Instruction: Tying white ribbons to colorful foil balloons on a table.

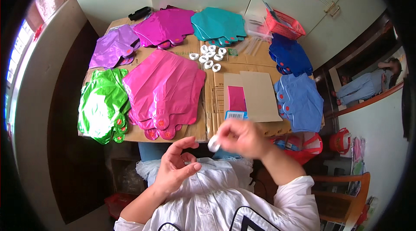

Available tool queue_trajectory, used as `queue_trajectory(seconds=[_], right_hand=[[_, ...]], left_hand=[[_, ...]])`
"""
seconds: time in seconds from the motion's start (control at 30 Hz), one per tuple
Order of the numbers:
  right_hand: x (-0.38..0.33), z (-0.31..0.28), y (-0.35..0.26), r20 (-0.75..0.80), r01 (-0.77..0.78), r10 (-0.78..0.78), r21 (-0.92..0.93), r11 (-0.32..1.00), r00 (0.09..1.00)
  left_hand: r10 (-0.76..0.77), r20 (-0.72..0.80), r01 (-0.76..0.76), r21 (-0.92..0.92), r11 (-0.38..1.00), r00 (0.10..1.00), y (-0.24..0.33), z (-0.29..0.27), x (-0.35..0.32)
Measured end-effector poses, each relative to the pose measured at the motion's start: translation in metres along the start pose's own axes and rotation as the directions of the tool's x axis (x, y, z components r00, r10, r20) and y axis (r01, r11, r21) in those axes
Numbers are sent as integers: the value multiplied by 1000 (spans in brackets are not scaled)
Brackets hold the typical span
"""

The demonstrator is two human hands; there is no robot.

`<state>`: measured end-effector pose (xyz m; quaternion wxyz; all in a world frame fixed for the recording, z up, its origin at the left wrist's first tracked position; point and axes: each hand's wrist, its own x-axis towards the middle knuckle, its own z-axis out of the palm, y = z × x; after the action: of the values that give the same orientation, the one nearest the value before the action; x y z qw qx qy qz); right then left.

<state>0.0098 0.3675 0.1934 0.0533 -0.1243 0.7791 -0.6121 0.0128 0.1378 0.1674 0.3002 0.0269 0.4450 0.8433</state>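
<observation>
Here, right hand [242,138] fingers pinch a white ring [213,144]; left hand [175,168] fingers open; red basket [284,25] holds packets.

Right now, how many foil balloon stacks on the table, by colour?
Purple stack: 1
Magenta stack: 1
Teal stack: 1
Dark blue stack: 1
Light blue stack: 1
Pink stack: 1
Green stack: 1
Total: 7
</observation>
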Motion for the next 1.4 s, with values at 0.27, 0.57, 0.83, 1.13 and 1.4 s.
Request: queue_trajectory(seconds=[0.27,0.57,0.83,1.13,1.4], right_hand=[[120,-138,71,-299,-305,293,9,952,908],[182,-143,121,-351,-345,196,-438,830,916],[61,-66,14,-145,94,-515,-907,410,845],[-54,91,160,97,-155,199,-340,927,975],[-40,118,169,585,-323,415,-261,910,697]], left_hand=[[-66,-82,80,189,979,994,-7,-35,-2],[-8,-263,209,747,631,965,-12,-130,-29],[-70,-393,397,915,70,917,-25,-195,-70],[152,-296,283,954,100,943,-67,-234,-82],[179,51,-36,996,-85,983,-74,-234,-61]])
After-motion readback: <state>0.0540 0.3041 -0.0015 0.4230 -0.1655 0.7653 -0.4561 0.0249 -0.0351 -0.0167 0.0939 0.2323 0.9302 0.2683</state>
